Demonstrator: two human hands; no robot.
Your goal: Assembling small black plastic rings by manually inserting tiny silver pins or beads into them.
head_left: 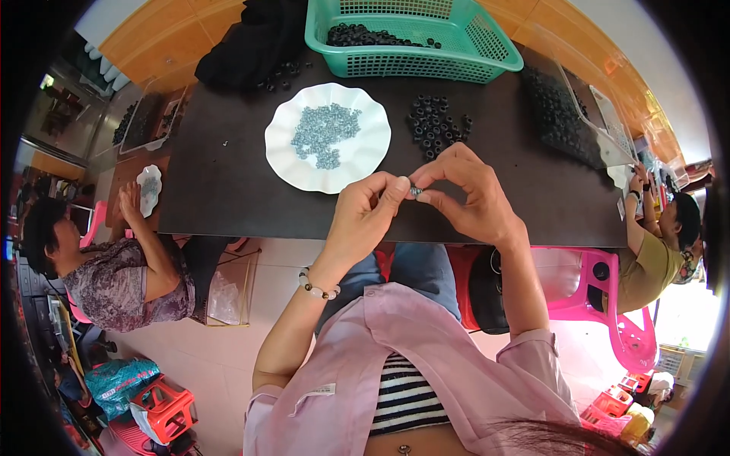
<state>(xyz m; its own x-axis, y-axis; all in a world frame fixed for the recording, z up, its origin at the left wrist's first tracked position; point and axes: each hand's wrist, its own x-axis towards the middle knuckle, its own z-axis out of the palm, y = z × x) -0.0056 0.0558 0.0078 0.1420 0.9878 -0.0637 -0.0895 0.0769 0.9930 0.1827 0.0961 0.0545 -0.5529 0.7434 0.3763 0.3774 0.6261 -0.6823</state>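
A single head-worn fisheye view looks steeply down, close over the dark surface [228, 182]. The person's forearms enter from below that surface, and straight edges bend near the rim.

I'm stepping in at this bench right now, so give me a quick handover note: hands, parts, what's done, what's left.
Left hand and right hand together pinch one small assembled piece above the table edge.
Silvery small parts lie heaped on the white scalloped plate.
Loose black rings lie right of the plate; more sit in the green basket.
Done: cannot tell.
Left: both piles remain.
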